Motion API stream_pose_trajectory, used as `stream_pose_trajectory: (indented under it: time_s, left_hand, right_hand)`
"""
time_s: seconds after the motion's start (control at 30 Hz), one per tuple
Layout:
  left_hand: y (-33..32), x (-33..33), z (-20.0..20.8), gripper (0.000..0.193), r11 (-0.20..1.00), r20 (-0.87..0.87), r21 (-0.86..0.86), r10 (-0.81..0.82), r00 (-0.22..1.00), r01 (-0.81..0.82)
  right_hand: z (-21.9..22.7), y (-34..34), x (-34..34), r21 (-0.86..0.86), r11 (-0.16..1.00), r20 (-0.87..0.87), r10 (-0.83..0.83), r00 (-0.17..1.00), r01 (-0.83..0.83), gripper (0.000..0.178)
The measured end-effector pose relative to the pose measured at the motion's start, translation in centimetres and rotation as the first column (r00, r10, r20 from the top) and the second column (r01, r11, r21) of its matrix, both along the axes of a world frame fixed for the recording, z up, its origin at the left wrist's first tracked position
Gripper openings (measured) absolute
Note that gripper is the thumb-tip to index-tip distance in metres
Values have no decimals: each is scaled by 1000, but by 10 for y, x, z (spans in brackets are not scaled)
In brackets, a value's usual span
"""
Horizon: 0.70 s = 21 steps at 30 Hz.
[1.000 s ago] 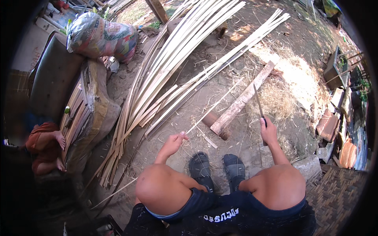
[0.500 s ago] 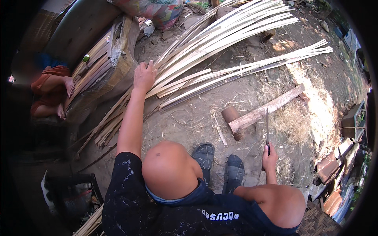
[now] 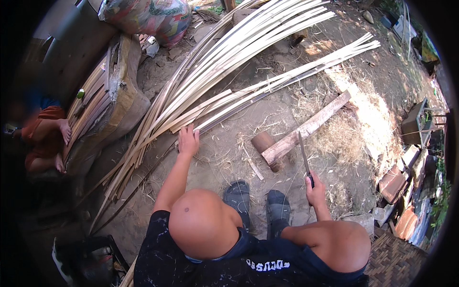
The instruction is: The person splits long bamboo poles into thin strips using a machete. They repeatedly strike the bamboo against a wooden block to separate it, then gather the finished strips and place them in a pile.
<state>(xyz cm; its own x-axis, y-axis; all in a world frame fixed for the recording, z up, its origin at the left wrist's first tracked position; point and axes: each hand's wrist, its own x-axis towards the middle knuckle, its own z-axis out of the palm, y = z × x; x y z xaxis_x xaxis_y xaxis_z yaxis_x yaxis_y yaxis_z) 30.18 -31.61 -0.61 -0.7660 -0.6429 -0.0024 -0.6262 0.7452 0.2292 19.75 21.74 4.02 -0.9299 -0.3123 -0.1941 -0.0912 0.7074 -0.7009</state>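
My left hand (image 3: 189, 141) reaches over the near ends of the smaller bundle of pale bamboo strips (image 3: 282, 85). Its fingers are slightly bent and apart, touching the strip ends and covering part of them. A larger bundle of long bamboo strips (image 3: 229, 62) fans out beyond it, away to the upper right. In my right hand (image 3: 315, 192) is the dark handle of a long-bladed knife (image 3: 304, 153), pointing up and slightly left. Its blade tip overlaps a debarked wooden log (image 3: 306, 128) in view. That log leans with its near end on a short brown wooden block (image 3: 264, 142).
Fibrous shavings (image 3: 346, 138) lie around the log at right. At left, a person's bare feet (image 3: 64, 131) rest on a slatted wooden bench (image 3: 88, 105). A filled plastic sack (image 3: 153, 19) stands at the top. Bricks and scrap (image 3: 394, 184) lie at the right edge.
My left hand has come off the larger bundle and moved nearer, to the ends of the smaller one. The knife has tilted slightly left. The view has shifted somewhat.
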Motion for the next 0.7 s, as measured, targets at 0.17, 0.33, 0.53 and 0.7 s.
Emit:
stream_pose_trajectory:
  time_s: [0.17,0.33,0.53,0.7]
  left_hand:
    - [-42,6,-10,34,989,114,-26,145,983,-143]
    - [-38,12,9,14,1000,-300,-9,-6,954,4]
    - [4,34,26,26,975,-325,-39,-218,920,218]
    - [-12,32,26,72,967,-356,-229,20,934,-108]
  right_hand:
    - [-3,-10,13,-55,997,-16,44,999,-45,41]
    - [-10,-9,12,-36,997,-52,66,996,-68,41]
    - [-12,-9,11,-22,998,1,51,999,-51,41]
    - [-12,-12,11,-26,999,74,43,996,-41,41]
